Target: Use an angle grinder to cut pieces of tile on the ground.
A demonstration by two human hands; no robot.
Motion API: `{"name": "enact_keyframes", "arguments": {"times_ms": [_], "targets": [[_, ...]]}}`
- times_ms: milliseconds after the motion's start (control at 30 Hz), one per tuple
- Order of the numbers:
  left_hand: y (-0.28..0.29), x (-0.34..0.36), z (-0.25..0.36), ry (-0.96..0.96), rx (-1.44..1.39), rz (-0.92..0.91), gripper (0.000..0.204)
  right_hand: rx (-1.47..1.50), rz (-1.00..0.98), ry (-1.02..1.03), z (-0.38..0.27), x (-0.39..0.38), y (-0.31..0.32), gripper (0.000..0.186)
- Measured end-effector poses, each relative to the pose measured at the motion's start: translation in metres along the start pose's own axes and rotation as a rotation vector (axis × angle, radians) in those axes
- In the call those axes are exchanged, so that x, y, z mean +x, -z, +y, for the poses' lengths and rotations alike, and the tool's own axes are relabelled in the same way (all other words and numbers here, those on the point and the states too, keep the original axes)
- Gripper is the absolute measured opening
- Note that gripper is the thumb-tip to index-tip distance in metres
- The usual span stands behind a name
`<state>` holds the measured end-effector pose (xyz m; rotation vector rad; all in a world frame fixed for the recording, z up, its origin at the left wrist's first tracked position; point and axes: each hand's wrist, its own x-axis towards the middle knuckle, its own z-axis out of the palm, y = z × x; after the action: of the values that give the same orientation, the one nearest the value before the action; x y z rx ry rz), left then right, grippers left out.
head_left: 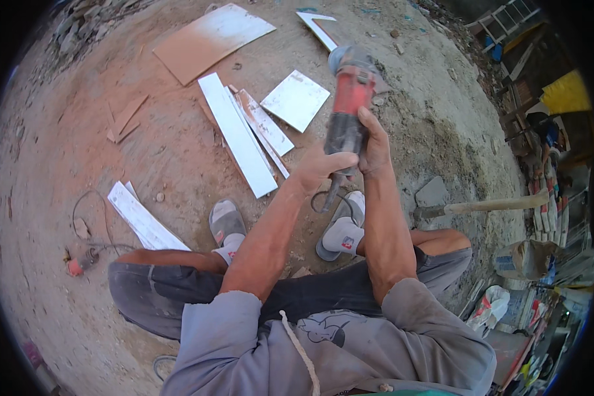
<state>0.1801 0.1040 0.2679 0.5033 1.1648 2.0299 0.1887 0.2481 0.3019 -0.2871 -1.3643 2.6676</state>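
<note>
I hold a red and black angle grinder (354, 89) up in front of me, its disc guard at the far end, slightly blurred. My left hand (323, 168) wraps round the lower end of its dark body, where a cord hangs down. My right hand (373, 142) grips the body higher up, thumb along the red housing. Just beyond and left of the tool lie a square white tile (294, 100) and several long white strips (234, 132) with tan undersides.
A larger board (214, 41), tile scraps (127, 115) and more strips (142, 214) lie on the dirt ground. A corded red tool (76, 265) is at lower left. A long-handled tool (482, 204) lies right, beside piled clutter (548, 257). My sandalled feet are below the grinder.
</note>
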Motion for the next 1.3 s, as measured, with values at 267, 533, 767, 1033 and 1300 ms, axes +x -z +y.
{"name": "enact_keyframes", "arguments": {"times_ms": [267,533,767,1033,1300], "targets": [[0.038,0.007,-0.011,0.056,-0.358,-0.220,0.070,-0.094,-0.145,-0.157,0.011,0.021,0.004,0.046],[0.006,0.023,0.010,0.079,0.430,0.146,0.055,-0.941,0.509,0.385,0.005,0.013,0.003,0.049],[0.013,0.014,-0.016,0.091,-0.431,-0.299,0.044,0.021,-0.023,0.097,-0.019,0.001,-0.007,0.041],[-0.007,0.029,-0.006,-0.122,0.231,0.045,0.044,-0.857,0.219,0.251,-0.039,0.029,-0.021,0.025],[0.059,0.013,-0.021,0.132,0.741,0.122,0.067,-0.713,0.141,0.035,0.006,0.045,0.026,0.019]]}}
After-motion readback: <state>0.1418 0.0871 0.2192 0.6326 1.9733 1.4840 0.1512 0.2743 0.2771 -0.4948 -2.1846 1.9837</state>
